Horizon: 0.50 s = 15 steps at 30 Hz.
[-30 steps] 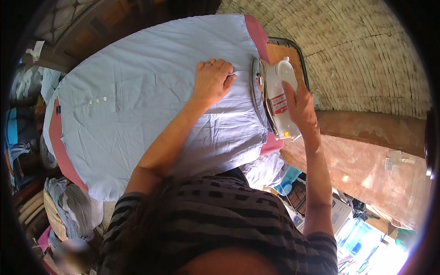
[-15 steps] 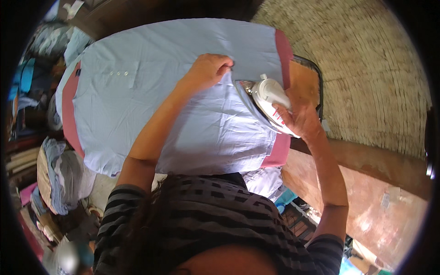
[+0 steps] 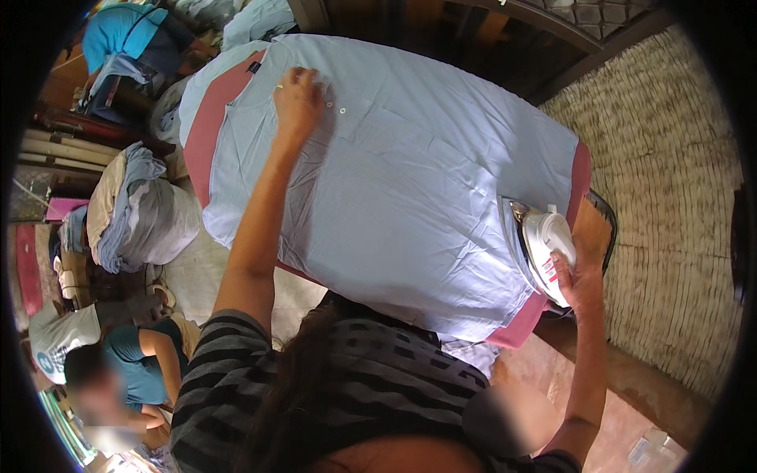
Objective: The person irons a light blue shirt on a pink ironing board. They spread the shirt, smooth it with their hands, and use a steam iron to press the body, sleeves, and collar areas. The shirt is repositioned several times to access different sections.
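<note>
The red board (image 3: 210, 140) is mostly hidden beneath a creased pale-blue shirt (image 3: 398, 177). At right, the right hand (image 3: 582, 280) clasps a white iron (image 3: 544, 232), partly covering it; whether the left hand (image 3: 299, 102), far left, pinches is unclear.

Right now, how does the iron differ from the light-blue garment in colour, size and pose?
The iron is mostly white; the garment is light blue. The iron is much smaller than the garment. The iron is gripped by the right hand, while the garment lies spread over a reddish cover, with creases.
</note>
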### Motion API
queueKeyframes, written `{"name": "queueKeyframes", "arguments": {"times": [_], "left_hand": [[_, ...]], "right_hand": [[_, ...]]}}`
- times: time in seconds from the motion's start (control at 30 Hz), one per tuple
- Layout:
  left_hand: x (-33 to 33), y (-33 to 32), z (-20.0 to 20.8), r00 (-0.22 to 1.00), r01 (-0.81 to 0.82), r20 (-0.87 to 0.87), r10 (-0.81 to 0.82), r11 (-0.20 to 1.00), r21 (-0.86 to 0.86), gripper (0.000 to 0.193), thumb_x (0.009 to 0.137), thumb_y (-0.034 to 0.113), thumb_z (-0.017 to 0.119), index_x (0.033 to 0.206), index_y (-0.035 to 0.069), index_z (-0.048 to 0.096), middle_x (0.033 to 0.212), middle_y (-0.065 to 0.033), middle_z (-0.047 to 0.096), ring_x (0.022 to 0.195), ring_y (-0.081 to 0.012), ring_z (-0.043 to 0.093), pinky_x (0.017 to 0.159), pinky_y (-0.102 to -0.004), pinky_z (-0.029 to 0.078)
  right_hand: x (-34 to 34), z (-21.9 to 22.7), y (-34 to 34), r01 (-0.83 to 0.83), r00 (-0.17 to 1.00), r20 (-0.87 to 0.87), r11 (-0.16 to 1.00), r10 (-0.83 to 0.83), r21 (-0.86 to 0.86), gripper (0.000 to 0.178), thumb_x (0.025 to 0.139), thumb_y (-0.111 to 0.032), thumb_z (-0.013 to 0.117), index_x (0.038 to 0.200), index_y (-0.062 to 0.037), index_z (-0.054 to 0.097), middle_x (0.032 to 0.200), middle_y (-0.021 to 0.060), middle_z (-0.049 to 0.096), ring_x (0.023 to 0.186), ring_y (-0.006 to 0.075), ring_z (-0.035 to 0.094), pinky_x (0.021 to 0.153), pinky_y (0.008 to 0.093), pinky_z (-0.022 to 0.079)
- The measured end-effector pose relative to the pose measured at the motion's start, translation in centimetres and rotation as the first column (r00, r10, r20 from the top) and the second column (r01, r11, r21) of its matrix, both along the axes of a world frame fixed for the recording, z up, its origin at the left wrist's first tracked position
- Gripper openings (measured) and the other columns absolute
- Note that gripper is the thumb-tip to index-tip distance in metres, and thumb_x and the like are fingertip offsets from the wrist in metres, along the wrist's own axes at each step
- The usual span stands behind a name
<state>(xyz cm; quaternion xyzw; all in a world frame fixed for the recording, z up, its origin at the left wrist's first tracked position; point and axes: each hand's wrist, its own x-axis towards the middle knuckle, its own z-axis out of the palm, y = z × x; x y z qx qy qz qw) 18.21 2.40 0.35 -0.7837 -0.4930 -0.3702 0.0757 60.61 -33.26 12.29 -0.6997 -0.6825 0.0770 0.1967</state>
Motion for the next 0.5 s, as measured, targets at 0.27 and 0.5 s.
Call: {"name": "queueKeyframes", "arguments": {"times": [0.27,0.5], "left_hand": [[-3.3,7.1,-0.7,0.991,-0.091,0.062,0.117,0.942,-0.322,0.036,0.087,0.037,0.071,0.099,0.003,0.071,0.092,-0.0174,0.068,0.089,-0.0353,0.066,0.081,-0.0438,0.051],[-4.5,9.3,-2.3,0.988,0.046,0.157,-0.013,0.977,-0.209,0.032,0.089,0.034,0.069,0.097,0.003,0.067,0.09,-0.0167,0.069,0.088,-0.0357,0.066,0.08,-0.0432,0.05]], "right_hand": [[0.6,0.0,-0.4,0.014,0.996,0.084,1.0,-0.013,-0.014,0.035,0.086,-0.024,0.075,0.108,-0.0014,0.062,0.085,0.02,0.067,0.077,0.041,0.067,0.068,0.0453,0.053],[-0.5,0.8,0.6,0.022,0.999,0.046,0.998,-0.019,-0.054,0.032,0.084,-0.026,0.076,0.101,-0.0014,0.064,0.084,0.0196,0.067,0.076,0.0393,0.068,0.066,0.0422,0.053]]}}
